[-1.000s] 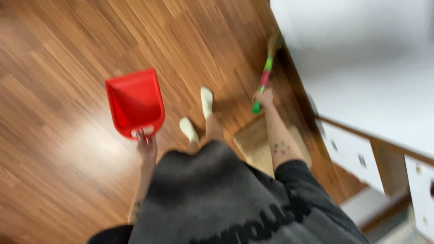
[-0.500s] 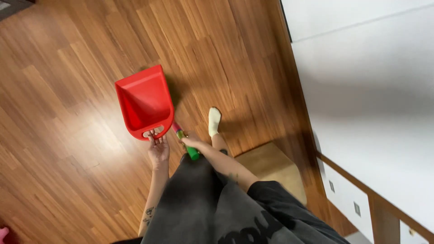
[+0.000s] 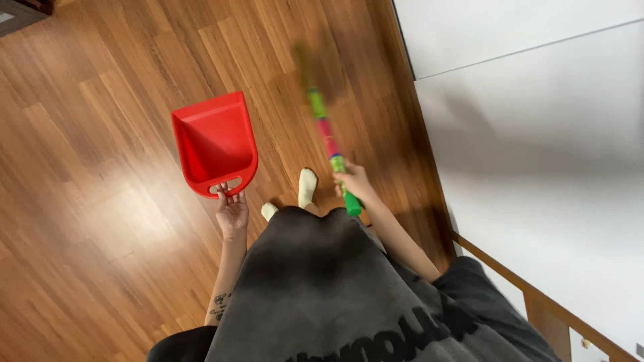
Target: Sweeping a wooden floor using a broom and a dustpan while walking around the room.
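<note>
My left hand (image 3: 231,210) holds a red dustpan (image 3: 215,143) by the slot handle at its near end, fingers hooked through it. The pan hangs over the wooden floor (image 3: 100,134), its mouth pointing away from me. My right hand (image 3: 355,182) grips the green end of a broom handle (image 3: 327,141) banded in green and pink. The handle reaches forward over the floor and its far end is motion-blurred. My two feet in pale socks (image 3: 306,187) show between the hands, above my dark grey shirt.
A white wall (image 3: 537,134) runs along the right side, meeting the floor at a dark skirting line. A wooden furniture edge (image 3: 530,295) shows at the lower right. A dark object corner (image 3: 20,10) sits at the top left.
My right hand has swung the broom from beside the dustpan out to the right and forward. The dustpan has stayed nearly in place. The beige mat seen earlier is out of view.
</note>
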